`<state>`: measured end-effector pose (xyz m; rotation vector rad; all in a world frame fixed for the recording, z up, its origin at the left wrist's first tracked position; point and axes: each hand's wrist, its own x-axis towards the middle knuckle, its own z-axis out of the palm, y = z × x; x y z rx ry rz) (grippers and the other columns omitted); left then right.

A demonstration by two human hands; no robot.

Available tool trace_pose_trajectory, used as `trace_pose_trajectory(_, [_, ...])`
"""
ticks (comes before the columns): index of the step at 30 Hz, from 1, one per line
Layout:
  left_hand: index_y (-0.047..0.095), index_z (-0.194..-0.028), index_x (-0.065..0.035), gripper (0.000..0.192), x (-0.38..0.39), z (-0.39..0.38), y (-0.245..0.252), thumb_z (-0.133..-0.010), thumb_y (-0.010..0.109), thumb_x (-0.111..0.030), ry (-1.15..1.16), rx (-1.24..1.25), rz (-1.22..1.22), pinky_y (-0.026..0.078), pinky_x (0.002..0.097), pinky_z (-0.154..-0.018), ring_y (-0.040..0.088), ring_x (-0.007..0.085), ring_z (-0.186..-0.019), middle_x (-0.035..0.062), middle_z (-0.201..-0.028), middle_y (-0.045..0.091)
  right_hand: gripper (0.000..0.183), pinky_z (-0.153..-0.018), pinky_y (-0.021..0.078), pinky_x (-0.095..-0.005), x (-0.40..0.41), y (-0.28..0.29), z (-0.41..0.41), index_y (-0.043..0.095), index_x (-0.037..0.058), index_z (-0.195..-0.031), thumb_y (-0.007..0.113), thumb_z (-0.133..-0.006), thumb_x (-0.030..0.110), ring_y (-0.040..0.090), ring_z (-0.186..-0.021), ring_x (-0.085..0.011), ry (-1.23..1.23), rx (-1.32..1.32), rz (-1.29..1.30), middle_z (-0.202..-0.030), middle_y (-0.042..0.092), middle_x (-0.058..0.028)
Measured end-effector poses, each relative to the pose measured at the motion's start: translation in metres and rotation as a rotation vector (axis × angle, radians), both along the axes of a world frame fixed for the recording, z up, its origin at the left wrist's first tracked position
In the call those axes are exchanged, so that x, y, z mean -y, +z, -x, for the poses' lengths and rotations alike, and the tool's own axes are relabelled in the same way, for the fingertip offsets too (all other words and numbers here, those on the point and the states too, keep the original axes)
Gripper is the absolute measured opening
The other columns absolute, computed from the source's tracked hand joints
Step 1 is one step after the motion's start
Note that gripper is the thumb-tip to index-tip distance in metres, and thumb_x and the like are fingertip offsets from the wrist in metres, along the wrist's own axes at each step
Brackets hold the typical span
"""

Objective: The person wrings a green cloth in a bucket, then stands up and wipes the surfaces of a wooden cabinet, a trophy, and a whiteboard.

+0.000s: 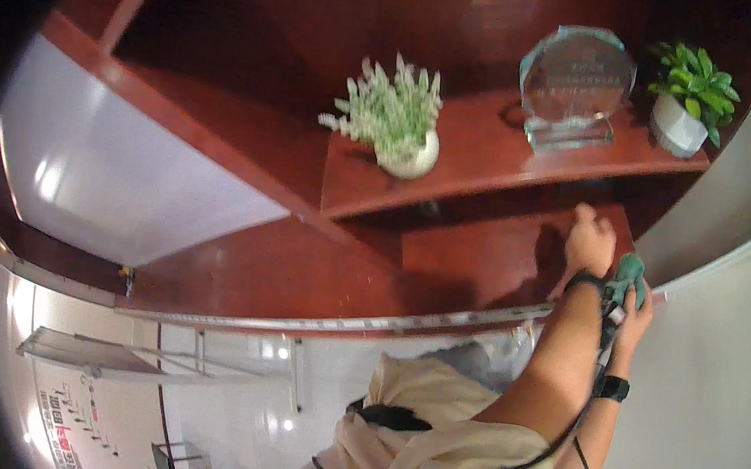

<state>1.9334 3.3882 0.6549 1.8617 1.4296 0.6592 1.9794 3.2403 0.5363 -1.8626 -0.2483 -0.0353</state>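
Note:
My left hand [591, 245] is over the lower wooden shelf board [484, 246], its fingers bent and blurred; whether it holds anything is unclear. A dark strap with a cable circles that wrist. Just right of it, my right hand [637, 317], with a black watch [612, 388] on the wrist, grips a green object [630, 271], rounded at the top; its kind is unclear. On the shelf above stand a white pot with a pale flowering plant [400, 127], a clear glass plaque [575, 84] bearing writing, and a white pot with a leafy green plant [692, 96].
A reddish-brown wooden cabinet [221, 266] curves around the shelves, with a glossy pale panel [130, 154] at the left. A pale wall [710, 379] is close on the right. At the lower left are a floor, a rack-like frame [95, 351] and a wall with printed writing.

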Motion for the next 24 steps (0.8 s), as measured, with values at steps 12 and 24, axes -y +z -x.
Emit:
trace_pose_trajectory(12, [0.061, -0.086, -0.0014, 0.022, -0.044, -0.007, 0.015, -0.073, 0.055, -0.019, -0.035, 0.185, 0.104, 0.048, 0.0478, -0.081, 0.061, 0.0411, -0.089, 0.025, -0.092, 0.064, 0.033, -0.09, 0.0439, -0.0356, -0.001, 0.043, 0.045, 0.058, 0.0008, -0.114, 0.06, -0.084, 0.014, 0.06, -0.102, -0.0308, 0.268, 0.093, -0.022, -0.106, 0.063, -0.0206])
trace_pose_trajectory(24, [0.053, -0.116, 0.0016, 0.053, -0.168, -0.023, -0.089, -0.08, 0.071, -0.032, -0.394, 0.173, 0.184, 0.038, 0.0335, -0.094, 0.052, 0.0224, -0.107, 0.0123, -0.117, 0.056, 0.035, -0.091, 0.0442, -0.0354, -0.039, 0.058, 0.012, 0.056, -0.0006, -0.115, 0.061, -0.082, 0.009, 0.059, -0.105, -0.0325, 0.092, -0.04, -0.228, -0.109, 0.061, -0.0207])
